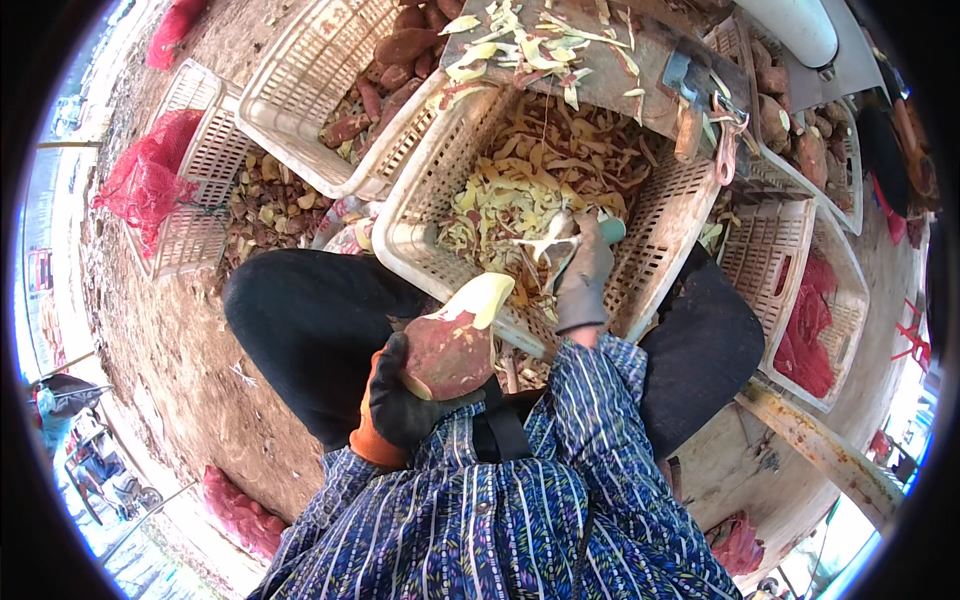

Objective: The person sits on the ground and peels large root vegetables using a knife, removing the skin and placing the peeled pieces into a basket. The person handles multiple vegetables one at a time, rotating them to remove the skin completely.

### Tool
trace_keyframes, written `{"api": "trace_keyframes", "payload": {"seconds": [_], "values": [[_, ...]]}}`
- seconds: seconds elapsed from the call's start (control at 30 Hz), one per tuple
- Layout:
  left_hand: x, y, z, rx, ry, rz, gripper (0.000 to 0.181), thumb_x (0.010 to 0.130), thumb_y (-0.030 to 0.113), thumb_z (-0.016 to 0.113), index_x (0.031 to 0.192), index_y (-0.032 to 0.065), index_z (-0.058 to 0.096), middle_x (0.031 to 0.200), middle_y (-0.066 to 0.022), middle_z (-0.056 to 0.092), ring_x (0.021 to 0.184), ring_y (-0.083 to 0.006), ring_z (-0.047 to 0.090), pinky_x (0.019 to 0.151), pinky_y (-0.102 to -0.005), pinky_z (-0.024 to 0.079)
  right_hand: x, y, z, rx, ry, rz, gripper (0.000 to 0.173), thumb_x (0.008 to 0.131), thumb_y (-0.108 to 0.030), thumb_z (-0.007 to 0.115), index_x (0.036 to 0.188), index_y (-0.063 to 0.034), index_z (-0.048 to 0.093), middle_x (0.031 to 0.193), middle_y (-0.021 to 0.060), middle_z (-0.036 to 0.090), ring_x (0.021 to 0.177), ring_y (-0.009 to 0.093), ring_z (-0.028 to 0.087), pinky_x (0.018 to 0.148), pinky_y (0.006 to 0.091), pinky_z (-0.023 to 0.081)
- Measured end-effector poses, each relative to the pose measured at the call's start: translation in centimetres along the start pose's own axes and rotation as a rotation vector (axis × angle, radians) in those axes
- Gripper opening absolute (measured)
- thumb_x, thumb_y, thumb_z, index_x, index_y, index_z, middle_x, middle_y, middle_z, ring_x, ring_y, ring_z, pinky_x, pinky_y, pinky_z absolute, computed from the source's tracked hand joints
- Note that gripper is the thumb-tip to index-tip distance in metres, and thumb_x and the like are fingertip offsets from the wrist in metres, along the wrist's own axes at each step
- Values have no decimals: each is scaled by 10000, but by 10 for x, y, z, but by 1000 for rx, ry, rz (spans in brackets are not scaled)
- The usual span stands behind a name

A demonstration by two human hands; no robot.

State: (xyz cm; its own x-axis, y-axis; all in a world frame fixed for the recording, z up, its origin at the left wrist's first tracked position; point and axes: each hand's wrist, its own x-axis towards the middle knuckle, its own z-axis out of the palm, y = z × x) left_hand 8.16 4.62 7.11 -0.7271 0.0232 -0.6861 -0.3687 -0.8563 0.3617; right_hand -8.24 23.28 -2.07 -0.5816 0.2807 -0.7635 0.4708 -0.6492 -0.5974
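Observation:
A large, red-skinned root tuber (pixel 450 358), peeled pale yellow at its upper end, rests in my left hand (pixel 401 397), which wears a black and orange glove. My right hand (pixel 586 277), in a grey glove, is closed around a peeler (pixel 551 241) with a pale green handle end, held over a white plastic crate (pixel 420 274). Yellow and reddish peelings (pixel 495 217) fill much of that crate. The crate stands between my knees, just beyond the tuber.
A board (pixel 600 79) with peelings, a cleaver (pixel 681 86) and a red-handled peeler (pixel 726 150) lies across the crate's far end. Crates of tubers (pixel 281 97) stand beyond on both sides. A red mesh bag (pixel 154 169) hangs over a left crate; a rusty bar (pixel 821 450) is at right.

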Motion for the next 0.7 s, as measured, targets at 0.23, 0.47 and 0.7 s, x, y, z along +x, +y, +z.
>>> {"api": "trace_keyframes", "payload": {"seconds": [0.23, 0.47, 0.7], "values": [[-4, 1, 16, 8, 2, -25, 472, 977, 382, 545, 1334, 74, 519, 1363, -128, 552, 1259, -348, 519, 1054, -619, 374, -63, -16, 28, -108, -327, -285, 311, 961, -266, 576, 1126, -22, 478, 992, 156, 606, 658, 128, 593, 605, 254, 542], [-7, -10, -4, 145, 26, -7, 561, 974, 397, 538, 1399, 42, 447, 1398, -167, 507, 1273, -382, 501, 1005, -638, 425, -82, -7, 27, -172, -415, -446, 312, 915, -231, 622, 1069, -4, 473, 839, 62, 575, 638, 123, 558, 582, 279, 526], [-8, 3, 8, -55, 9, -100, 578, 969, 433, 526, 1425, 92, 428, 1435, -158, 473, 1305, -392, 460, 1020, -681, 369, -96, -39, 20, -182, -354, -233, 391, 908, -409, 648, 1068, -59, 577, 962, 74, 650, 717, 86, 572, 608, 257, 510]]}}
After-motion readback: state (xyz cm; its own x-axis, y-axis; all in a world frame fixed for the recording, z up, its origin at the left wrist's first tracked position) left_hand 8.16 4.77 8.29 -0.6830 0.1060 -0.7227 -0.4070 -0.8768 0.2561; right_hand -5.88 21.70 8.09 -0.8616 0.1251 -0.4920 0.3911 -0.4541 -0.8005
